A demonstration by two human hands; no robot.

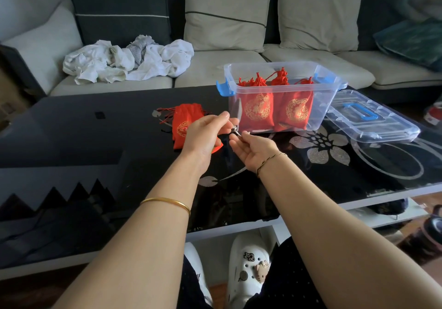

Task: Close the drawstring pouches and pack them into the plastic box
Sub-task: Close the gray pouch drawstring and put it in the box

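Glass table [71,129], sofa [227,64] behind; left hand [205,136], right hand [253,150] pinch metal piece [236,130].

Head-worn view, facing forward and down, close over table [71,126]

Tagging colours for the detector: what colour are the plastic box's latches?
Blue latches on the clear plastic box; head view.
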